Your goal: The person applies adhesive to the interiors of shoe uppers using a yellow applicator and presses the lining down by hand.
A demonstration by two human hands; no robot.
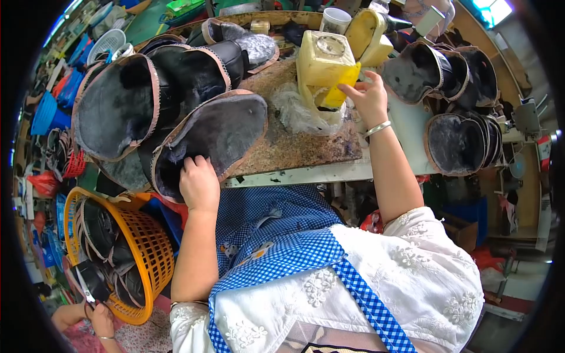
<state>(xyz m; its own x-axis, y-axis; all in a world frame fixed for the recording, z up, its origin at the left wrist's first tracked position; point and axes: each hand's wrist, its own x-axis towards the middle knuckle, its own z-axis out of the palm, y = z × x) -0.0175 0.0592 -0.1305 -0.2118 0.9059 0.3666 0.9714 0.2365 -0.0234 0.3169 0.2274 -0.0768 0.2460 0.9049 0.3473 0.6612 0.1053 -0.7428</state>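
Observation:
My left hand is closed on the near edge of a grey fleece-lined shoe upper, its fingers curled over the opening. My right hand pinches a yellow piece at the opening of a cut yellowish plastic container. Clear crumpled plastic lies against the container's left side. More fleece-lined uppers are stacked to the left, beyond my left hand.
Stacks of uppers stand at the right. A white cup and a second yellow container are at the back. An orange basket holds dark pieces at lower left, beside another person's hand with scissors.

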